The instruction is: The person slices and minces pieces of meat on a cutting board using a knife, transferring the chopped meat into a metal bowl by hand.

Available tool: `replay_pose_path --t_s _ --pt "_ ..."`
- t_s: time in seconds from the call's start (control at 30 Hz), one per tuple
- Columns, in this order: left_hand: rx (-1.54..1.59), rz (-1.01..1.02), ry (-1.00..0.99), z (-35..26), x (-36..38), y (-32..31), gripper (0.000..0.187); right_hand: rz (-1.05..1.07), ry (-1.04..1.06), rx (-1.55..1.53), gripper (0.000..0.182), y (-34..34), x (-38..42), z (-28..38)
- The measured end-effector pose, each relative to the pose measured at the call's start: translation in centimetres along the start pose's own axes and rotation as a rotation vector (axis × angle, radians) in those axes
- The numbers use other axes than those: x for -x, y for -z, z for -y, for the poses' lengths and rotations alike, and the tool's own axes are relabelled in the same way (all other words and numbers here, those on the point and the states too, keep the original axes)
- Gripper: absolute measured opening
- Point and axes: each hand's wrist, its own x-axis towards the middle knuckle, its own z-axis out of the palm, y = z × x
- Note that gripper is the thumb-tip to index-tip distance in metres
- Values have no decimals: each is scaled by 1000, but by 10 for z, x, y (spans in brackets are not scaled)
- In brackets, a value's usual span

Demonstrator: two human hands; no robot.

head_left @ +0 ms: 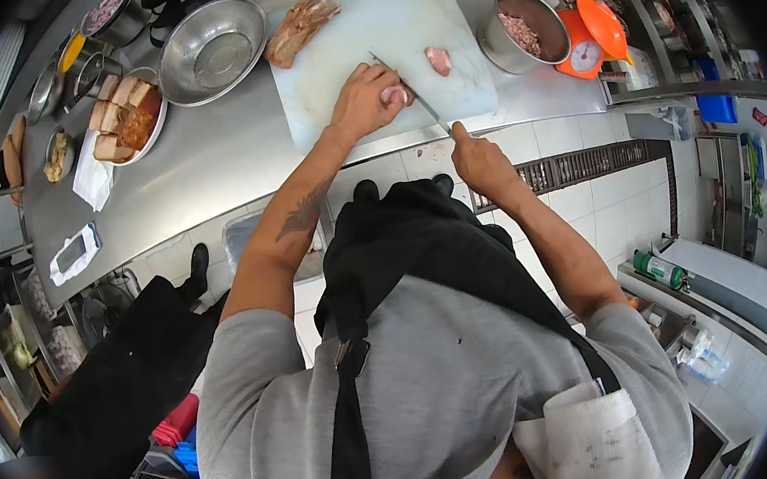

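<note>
My right hand is closed around the handle of a knife, whose blade points away over the white cutting board. Beside the blade, my left hand has its fingers curled on a small piece of meat, pressing it against the board. To the right of the blade lies a loose pink chunk of meat. A larger slab of brownish-red meat rests at the board's far left corner.
A metal bowl stands left of the board. Farther left is a plate of cooked pork pieces. On the right are a pot of chopped meat and an orange scale. Another person in black stands at my left.
</note>
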Motion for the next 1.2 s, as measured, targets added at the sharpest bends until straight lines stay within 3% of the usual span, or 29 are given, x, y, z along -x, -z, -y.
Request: replay_pose_path --t_s 0.27,0.4,0.5,0.7,0.87,0.93,1.0,1.2 --pt "-3 -38 35 -4 5 0 22 98 -27 0 31 53 37 22" --pt "13 -43 11 -2 5 -1 23 59 -11 -92 42 -8 6 1" --pt "21 -41 5 -1 7 0 24 67 -23 -96 39 -9 -4 8" --pt "40 -129 26 -3 7 -2 19 106 -34 -33 34 33 5 18" --pt "10 -50 65 -7 6 1 21 160 -66 10 33 66 38 31" --pt "14 -59 56 -5 5 0 21 164 -62 8 35 36 22 25" --pt "17 -63 47 -4 8 0 22 19 3 -96 34 -8 -5 13" --pt "34 -46 66 -5 9 2 24 43 0 -77 30 6 -34 21"
